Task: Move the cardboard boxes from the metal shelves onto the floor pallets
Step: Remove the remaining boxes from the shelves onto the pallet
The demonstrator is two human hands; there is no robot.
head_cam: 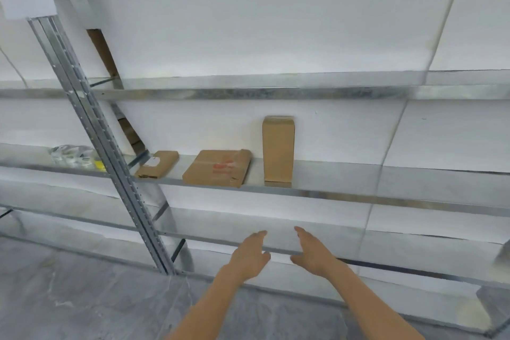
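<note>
Three boxes remain on the middle shelf point(358, 174) — a small box point(157, 164) at left, a flat box point(218, 168) beside it, a tall box point(278, 149) upright against the wall. Left hand point(249, 255) and right hand point(313, 252) hang below, fingers spread, holding nothing. Recommended: take the tall box by both sides — it looks liable to tip. No pallet visible.

Three cardboard boxes sit on the middle metal shelf point(345, 196): a small flat box point(157, 164) at left, a wider flat box point(218, 168) beside it, and a tall upright box point(278, 149) at right. Gaps separate all three. Right of the tall box the shelf is bare. A slanted metal upright point(110, 146) blocks the left side. Both open hands, left hand point(249, 255) and right hand point(313, 252), hang below, with the lower shelf edge point(386, 265) between them and the boxes.
</note>
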